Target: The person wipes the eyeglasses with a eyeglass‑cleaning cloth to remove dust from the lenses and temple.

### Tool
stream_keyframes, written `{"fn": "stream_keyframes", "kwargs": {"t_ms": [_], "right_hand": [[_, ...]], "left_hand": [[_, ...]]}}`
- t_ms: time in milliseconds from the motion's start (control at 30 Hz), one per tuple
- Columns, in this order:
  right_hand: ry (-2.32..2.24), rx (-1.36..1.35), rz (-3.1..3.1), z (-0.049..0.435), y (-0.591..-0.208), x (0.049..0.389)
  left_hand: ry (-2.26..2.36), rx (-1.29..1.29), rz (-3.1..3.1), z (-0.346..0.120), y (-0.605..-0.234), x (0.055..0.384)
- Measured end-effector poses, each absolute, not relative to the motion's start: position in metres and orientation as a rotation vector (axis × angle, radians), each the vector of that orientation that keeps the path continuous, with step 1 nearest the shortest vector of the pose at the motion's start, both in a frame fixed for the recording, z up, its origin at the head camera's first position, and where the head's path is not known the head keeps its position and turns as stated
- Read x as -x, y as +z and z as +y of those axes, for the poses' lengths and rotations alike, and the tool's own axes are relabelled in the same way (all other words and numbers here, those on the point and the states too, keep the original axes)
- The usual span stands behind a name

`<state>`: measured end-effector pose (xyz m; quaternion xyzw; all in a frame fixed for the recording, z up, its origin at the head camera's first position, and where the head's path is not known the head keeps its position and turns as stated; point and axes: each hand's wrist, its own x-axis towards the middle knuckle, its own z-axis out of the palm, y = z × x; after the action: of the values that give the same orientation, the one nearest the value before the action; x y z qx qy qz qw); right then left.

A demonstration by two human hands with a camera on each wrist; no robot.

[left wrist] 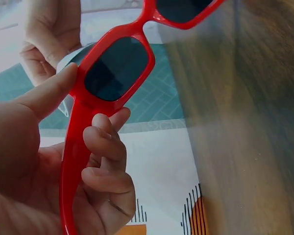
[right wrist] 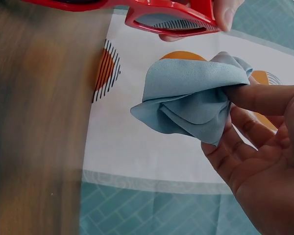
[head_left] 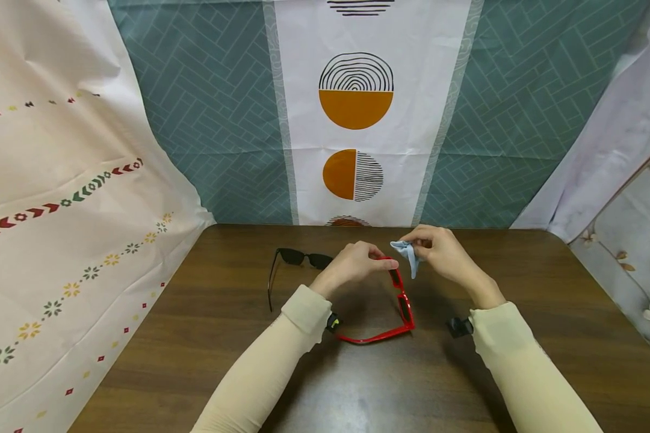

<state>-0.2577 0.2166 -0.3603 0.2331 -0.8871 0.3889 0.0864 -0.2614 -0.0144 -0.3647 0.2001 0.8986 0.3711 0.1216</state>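
Observation:
Red-framed sunglasses (head_left: 402, 307) with dark lenses are held up over the table by my left hand (head_left: 352, 264). In the left wrist view, the thumb presses the frame's outer corner and the fingers curl round the red temple arm (left wrist: 76, 142). My right hand (head_left: 439, 249) pinches a crumpled light blue cloth (right wrist: 191, 93) between thumb and fingers, just right of the sunglasses. In the right wrist view the cloth hangs apart from the red frame, with a gap between them. One black pair of sunglasses (head_left: 292, 257) lies on the table beyond my left hand, partly hidden by it.
The brown wooden table (head_left: 211, 361) reaches back to a teal and white patterned curtain (head_left: 227, 120). A cream printed cloth (head_left: 59, 240) hangs along the left side, and a pale floral one (head_left: 628, 252) along the right.

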Motion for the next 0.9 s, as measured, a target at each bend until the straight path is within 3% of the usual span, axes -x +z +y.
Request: {"fn": "stream_keyframes", "kwargs": {"t_ms": [900], "right_hand": [[1.092, -0.729, -2.496, 0.204, -0.329, 0.239]], "left_hand": [[1.544, -0.804, 2.387, -0.053, -0.338, 0.264]]}}
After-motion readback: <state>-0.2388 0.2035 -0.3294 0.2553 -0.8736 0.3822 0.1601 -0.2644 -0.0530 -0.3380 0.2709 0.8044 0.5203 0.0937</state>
